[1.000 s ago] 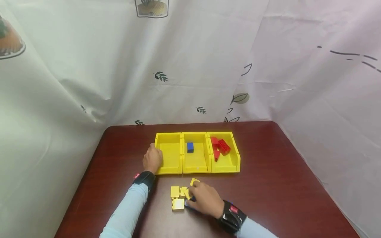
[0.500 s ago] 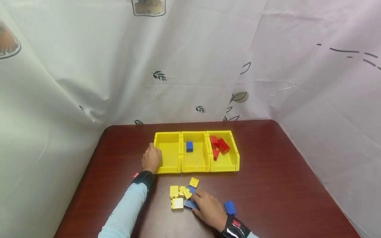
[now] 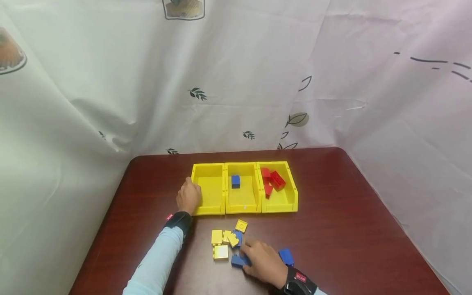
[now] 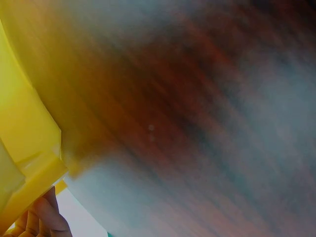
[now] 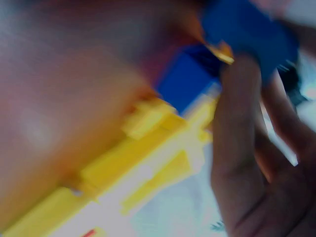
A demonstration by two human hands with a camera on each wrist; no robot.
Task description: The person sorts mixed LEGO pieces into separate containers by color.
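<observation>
In the head view my left hand [image 3: 189,197] grips the left wall of the leftmost yellow bin [image 3: 209,210]; the left wrist view shows curled fingers [image 4: 47,217] at that bin's rim. My right hand [image 3: 266,264] pinches a blue building brick [image 3: 239,261] between thumb and fingers, low at the table. The right wrist view catches this blue brick [image 5: 242,29], blurred, against the fingertips. Beside it lies a pile of yellow bricks [image 3: 216,237] with another blue brick [image 3: 237,237] among them. A third blue brick [image 3: 286,257] lies just behind the right wrist.
Joined to the left bin are a middle bin [image 3: 241,208] holding one blue brick [image 3: 235,181] and a right bin [image 3: 280,208] with several red bricks [image 3: 277,180]. The bins stand on a dark red table [image 3: 339,213], with a white patterned cloth [image 3: 228,82] behind.
My right hand has drawn back from the yellow pile, to the right and nearer me, pulling a blue brick slightly away. The blue brick behind the wrist came into view. My left hand stays put.
</observation>
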